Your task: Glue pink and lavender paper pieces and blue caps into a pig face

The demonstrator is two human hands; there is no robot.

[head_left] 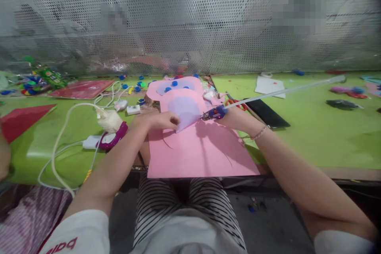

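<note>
Apparently we are gluing: lilac paper [186, 107] lies on pink paper [196, 154], straight ahead on the bench. Our left hand [165, 120] has thumb and fingers drawn together at the lilac's lower left, seemingly pinching it up. Our right hand [230, 119] is clamped round a glue gun [216, 113], nozzle by the lilac's lower right edge, a long glue stick [282, 92] jutting out behind. To do it well, we judge: hold the edge taut, lay a thin bead just inside it, fingertips clear of the hot tip, then press flat. Hard to make out: whether the nozzle touches paper; any glue beneath the flap; the trigger. Scissors [243, 106] sit partly hidden near the right hand. Far left, another person's arm [3, 158] is cut off.
</note>
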